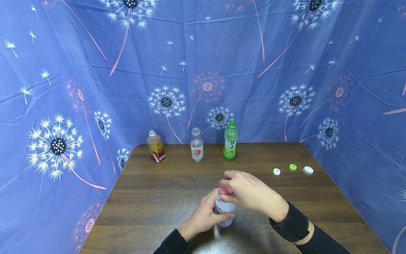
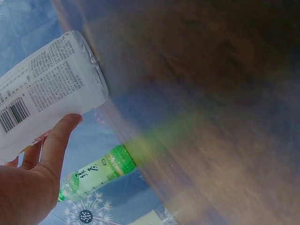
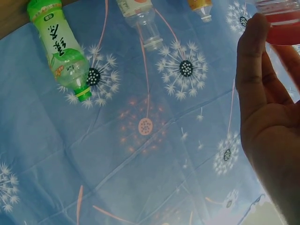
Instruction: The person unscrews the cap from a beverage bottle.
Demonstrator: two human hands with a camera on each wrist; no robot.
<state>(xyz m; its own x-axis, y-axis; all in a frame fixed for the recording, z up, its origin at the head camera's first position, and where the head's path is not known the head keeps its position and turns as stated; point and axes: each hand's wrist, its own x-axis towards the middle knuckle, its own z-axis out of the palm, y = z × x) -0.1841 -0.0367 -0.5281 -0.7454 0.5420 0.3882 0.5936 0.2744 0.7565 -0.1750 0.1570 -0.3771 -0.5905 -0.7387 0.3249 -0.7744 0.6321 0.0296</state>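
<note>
A clear bottle with a white label stands at the near middle of the table. My left hand grips its body, with fingers behind and the thumb across the near side. Over its mouth, my right hand pinches the pink cap between thumb and fingers. The left wrist view shows the label's small print and barcode. In the right wrist view the pink cap sits against the clear bottle neck beside the thumb. Part of the bottle is hidden by both hands.
Along the table's back edge stand three capless bottles: one with a yellow-red label, a clear one and a green one. At right lie a small white cap, a green cap and a larger white cap. Blue cloth hangs around.
</note>
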